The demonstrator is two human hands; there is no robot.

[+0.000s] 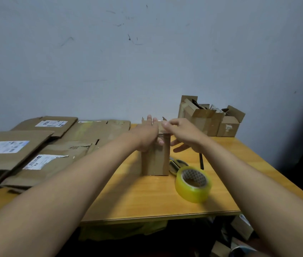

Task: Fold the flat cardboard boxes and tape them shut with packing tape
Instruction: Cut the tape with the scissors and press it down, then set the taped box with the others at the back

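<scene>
Nearest us, just right of the small upright box (156,158), lies the roll of packing tape (193,184), with scissors (174,165) between them. The box stands mid-table (147,204), its top flaps still raised. We judge it light, thin-walled and easy to crush or tip, so we would take it by the side walls near the top, not by the flaps. Our left hand (148,135) lies against its upper left side, fingers straight; our right hand (182,133) pinches at a top flap, though blur leaves that uncertain. Left of the box the flat cartons (41,145) crowd the surface; behind it to the right stand folded boxes (211,121). Free room lies in front, toward the table edge.
</scene>
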